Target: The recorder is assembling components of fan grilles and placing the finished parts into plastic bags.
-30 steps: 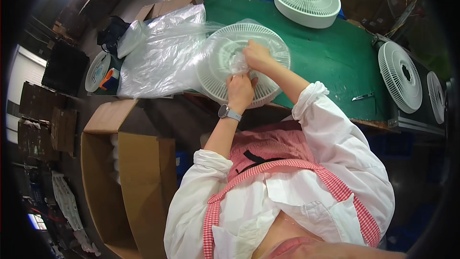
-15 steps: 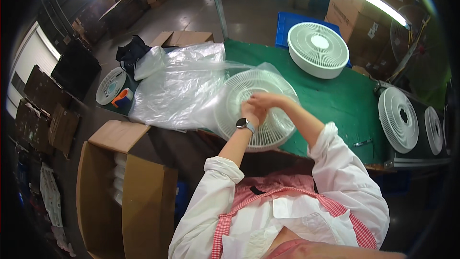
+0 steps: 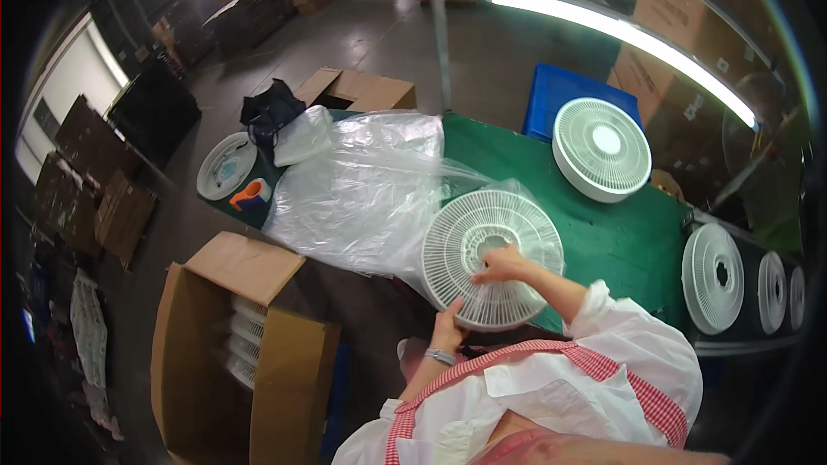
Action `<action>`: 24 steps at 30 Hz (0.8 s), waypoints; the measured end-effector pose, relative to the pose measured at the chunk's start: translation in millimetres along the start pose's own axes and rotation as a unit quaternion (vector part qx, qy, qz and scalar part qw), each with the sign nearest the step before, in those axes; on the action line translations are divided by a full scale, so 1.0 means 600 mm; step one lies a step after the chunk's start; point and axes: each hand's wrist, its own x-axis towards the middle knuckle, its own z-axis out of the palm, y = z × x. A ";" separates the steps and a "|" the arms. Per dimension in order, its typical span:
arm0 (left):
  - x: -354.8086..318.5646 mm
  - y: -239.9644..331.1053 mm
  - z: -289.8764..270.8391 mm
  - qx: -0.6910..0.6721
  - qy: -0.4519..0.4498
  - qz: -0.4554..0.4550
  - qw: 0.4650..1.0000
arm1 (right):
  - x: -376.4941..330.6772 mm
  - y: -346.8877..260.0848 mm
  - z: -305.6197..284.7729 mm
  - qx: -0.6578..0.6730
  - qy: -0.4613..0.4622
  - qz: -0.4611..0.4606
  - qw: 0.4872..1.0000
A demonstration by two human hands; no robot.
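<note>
Because the white fan grille [image 3: 455, 245] overhangs the green tabletop [image 3: 624, 250], it could be tipped if released by the left hand [image 3: 447, 332] gripping its rim, any grip by the right hand [image 3: 503, 264] being indiscernible

Single head-worn fisheye — facing down and forward, near the green table [image 3: 624, 245].
</note>
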 end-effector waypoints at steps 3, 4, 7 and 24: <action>-0.019 0.082 0.048 -0.194 0.097 0.155 0.964 | -0.026 -0.063 -0.068 0.108 0.061 -0.006 0.992; -0.045 0.143 0.053 -0.177 0.096 0.210 0.957 | -0.034 -0.090 -0.094 0.155 0.070 -0.003 0.985; -0.093 0.287 0.002 0.064 0.157 0.402 0.900 | 0.005 -0.148 -0.113 0.496 0.009 -0.065 0.866; -0.730 0.548 -0.553 0.099 0.674 0.482 0.552 | 0.155 -1.125 -0.012 0.151 0.036 -0.662 0.733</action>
